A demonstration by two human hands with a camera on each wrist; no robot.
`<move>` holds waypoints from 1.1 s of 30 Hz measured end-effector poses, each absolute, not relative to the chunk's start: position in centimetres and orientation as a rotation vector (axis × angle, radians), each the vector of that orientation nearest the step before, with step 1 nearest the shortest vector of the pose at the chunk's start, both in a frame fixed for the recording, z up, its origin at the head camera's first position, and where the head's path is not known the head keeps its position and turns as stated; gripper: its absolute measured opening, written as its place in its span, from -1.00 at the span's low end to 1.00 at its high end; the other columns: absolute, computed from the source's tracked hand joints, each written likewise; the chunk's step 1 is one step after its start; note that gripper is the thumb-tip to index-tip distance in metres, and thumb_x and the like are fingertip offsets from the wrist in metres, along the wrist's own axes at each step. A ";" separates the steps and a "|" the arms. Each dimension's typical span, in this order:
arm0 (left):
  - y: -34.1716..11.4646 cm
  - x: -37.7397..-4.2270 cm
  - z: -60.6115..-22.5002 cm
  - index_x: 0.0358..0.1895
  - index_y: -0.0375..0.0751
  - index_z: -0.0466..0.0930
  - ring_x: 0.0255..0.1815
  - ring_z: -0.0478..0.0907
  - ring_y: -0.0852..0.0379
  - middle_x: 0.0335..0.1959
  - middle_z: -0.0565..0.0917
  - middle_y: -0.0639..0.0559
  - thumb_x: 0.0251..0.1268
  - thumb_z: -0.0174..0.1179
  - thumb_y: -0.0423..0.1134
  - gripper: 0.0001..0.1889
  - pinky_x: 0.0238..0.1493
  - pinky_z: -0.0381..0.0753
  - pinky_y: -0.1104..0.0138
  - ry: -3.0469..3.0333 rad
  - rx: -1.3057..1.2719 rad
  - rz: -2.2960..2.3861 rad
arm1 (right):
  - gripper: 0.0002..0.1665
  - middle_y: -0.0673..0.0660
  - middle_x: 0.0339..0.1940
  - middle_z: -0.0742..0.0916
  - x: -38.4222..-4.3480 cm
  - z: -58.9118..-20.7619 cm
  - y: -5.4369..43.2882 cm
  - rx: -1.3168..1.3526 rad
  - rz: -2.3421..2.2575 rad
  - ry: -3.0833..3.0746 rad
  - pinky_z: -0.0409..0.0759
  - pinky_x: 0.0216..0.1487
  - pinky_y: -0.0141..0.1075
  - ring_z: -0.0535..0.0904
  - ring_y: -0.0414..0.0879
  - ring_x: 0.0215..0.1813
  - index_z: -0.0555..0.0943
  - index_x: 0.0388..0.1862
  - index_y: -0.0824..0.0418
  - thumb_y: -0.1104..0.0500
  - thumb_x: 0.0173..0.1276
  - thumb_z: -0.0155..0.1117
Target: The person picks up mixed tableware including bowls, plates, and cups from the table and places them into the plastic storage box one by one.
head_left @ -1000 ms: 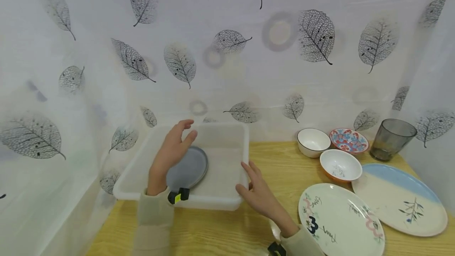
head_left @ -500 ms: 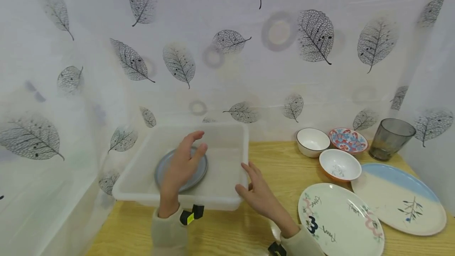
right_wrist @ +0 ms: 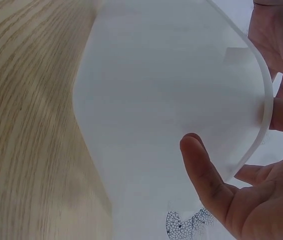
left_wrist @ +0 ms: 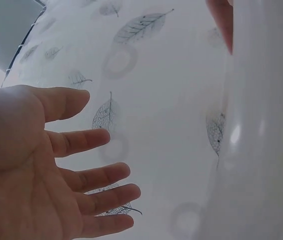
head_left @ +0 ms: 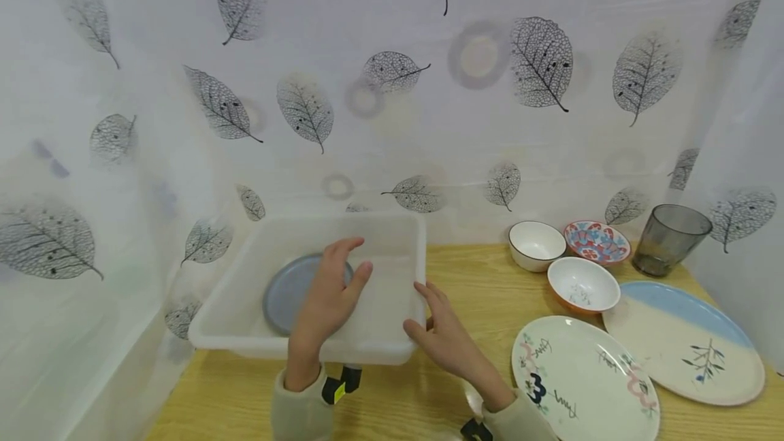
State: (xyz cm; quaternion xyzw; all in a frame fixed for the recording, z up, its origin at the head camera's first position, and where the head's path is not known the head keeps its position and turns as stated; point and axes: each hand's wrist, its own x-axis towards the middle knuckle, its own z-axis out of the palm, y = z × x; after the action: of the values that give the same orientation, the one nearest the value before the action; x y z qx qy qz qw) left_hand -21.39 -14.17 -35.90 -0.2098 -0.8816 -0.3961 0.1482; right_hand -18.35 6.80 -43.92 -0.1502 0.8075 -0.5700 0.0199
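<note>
In the head view a white plastic tub [head_left: 382, 352] stands on the wooden table, with a round grey-blue plate [head_left: 288, 291] lying inside on its left half. My left hand [head_left: 327, 291] is above the tub, overlapping the plate's right side. Its fingers are spread and hold nothing, as the left wrist view shows the palm [left_wrist: 21, 165] bare. My right hand [head_left: 450, 339] holds the tub's right rim near the front corner. In the right wrist view its thumb [right_wrist: 204, 172] lies along the outer wall [right_wrist: 166, 100], while a finger goes behind the rim.
Right of the tub lie a flower-painted oval plate [head_left: 584, 373] and a blue-and-cream plate [head_left: 680, 352]. Behind them are a dark-rimmed white bowl [head_left: 537, 243], a patterned red-blue bowl [head_left: 597, 240], an orange-based bowl [head_left: 582, 284] and a grey glass [head_left: 670, 240]. A leaf-print curtain [head_left: 380, 141] hangs behind.
My left hand has moved to the right and slightly toward me over the tub, uncovering more of the grey-blue plate's left side. My right hand has stayed at the rim.
</note>
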 end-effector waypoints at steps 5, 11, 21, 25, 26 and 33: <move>-13.8 -21.2 -35.9 0.31 -0.39 0.39 0.34 0.34 -0.24 0.29 0.40 -0.33 0.49 0.11 -0.20 -0.55 0.32 0.32 -0.14 -2.524 -0.621 -1.111 | -0.19 0.39 0.56 0.14 -18.3 -43.8 6.8 -0.485 -1.759 2.511 0.57 -0.34 -0.36 0.53 -0.11 -0.27 0.14 0.56 0.30 0.15 0.44 0.23; -13.3 -21.0 -36.1 0.30 -0.39 0.40 0.32 0.35 -0.27 0.27 0.42 -0.34 0.48 0.13 -0.22 -0.55 0.30 0.34 -0.15 -2.541 -0.646 -1.073 | -0.20 0.40 0.51 0.21 -18.1 -43.6 7.0 -0.506 -1.735 2.514 0.58 -0.35 -0.33 0.52 -0.10 -0.27 0.10 0.56 0.31 0.13 0.49 0.18; -13.0 -20.9 -36.4 0.33 -0.34 0.38 0.34 0.34 -0.26 0.29 0.40 -0.32 0.50 0.11 -0.19 -0.55 0.30 0.34 -0.15 -2.567 -0.652 -1.089 | -0.20 0.40 0.50 0.26 -17.4 -43.0 7.1 -0.480 -1.639 2.626 0.62 0.06 0.03 0.55 0.23 0.16 0.09 0.56 0.33 0.08 0.51 0.16; -13.0 -20.8 -36.3 0.33 -0.36 0.38 0.34 0.34 -0.26 0.29 0.40 -0.33 0.49 0.12 -0.20 -0.54 0.30 0.34 -0.14 -2.568 -0.645 -1.097 | -0.21 0.33 0.52 0.30 -17.0 -42.4 7.3 -0.446 -1.536 2.729 0.32 0.35 0.21 0.27 0.25 0.48 0.12 0.57 0.29 0.04 0.51 0.15; -13.0 -20.8 -36.3 0.33 -0.36 0.38 0.33 0.34 -0.25 0.28 0.40 -0.33 0.49 0.12 -0.21 -0.54 0.30 0.34 -0.14 -2.569 -0.642 -1.096 | -0.20 0.33 0.52 0.30 -16.8 -42.2 7.4 -0.442 -1.523 2.738 0.31 0.36 0.21 0.26 0.25 0.49 0.12 0.57 0.29 0.02 0.52 0.15; -13.0 -20.6 -36.1 0.33 -0.37 0.38 0.34 0.34 -0.26 0.29 0.40 -0.34 0.50 0.11 -0.20 -0.54 0.31 0.34 -0.14 -2.578 -0.639 -1.091 | -0.18 0.28 0.51 0.32 -15.6 -41.1 8.3 -0.400 -1.430 2.792 0.40 0.31 0.18 0.35 0.23 0.43 0.10 0.59 0.23 -0.03 0.51 0.15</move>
State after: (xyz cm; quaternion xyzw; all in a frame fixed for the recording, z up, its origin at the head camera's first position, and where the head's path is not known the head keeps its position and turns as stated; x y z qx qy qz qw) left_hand -20.62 -13.02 -36.14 -0.2204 -0.8897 -0.3766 0.1345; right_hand -15.58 8.30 -41.11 -0.1264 0.8829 -0.4521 -0.0104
